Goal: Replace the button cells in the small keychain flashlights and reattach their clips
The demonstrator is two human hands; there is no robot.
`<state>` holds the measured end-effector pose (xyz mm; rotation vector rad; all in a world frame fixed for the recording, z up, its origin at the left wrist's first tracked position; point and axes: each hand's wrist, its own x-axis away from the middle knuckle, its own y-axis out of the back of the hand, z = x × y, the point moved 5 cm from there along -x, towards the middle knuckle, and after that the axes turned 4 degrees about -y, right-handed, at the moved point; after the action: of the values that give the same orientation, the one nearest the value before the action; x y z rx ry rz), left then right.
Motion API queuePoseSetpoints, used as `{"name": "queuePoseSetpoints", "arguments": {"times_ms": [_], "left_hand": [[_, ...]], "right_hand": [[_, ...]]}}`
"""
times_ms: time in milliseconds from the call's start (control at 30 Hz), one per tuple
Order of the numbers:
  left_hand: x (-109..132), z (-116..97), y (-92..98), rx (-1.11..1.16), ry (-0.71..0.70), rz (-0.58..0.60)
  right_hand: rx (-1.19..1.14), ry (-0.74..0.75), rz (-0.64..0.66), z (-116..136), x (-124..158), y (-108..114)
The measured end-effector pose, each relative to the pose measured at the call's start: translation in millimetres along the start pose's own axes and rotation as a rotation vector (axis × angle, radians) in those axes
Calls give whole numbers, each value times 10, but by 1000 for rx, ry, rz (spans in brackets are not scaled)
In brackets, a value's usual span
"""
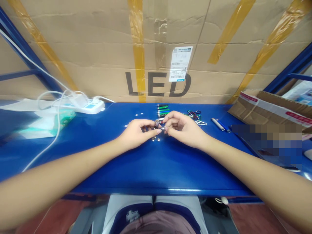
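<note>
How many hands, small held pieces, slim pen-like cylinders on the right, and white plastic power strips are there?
Left hand and right hand: 2
Silver cylinder and blue cylinder: 2
White plastic power strip: 1
Small held pieces: too blurred to count
Total counted: 5

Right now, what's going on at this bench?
A person's left hand and right hand meet at a small metal part above a blue table, the right apparently pinching it; the left's grip is unclear. Beyond them lie a row of slim tubes and some carabiners, with two pen-like cylinders to the right.
</note>
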<state>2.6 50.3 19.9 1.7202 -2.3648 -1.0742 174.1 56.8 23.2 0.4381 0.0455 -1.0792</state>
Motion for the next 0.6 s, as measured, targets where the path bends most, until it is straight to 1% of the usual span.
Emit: {"name": "queuePoseSetpoints", "arguments": {"times_ms": [100,200,367,433,533,600], "left_hand": [[5,-1,-13,-14,-2,19],[6,-10,-15,-28,-10,37],[5,-17,11,-22,-2,1],[8,-26,10,-37,-21,4],[13,-39,3,-72,-55,16],[18,-51,0,-81,-81,22]], "right_hand": [[105,78,1,72,31,-13],[175,114,12,96,46,-40],[206,85,-39,77,38,-6],[295,78,-11,90,39,-7],[450,113,70,141,53,-37],[471,130,75,175,62,-35]]}}
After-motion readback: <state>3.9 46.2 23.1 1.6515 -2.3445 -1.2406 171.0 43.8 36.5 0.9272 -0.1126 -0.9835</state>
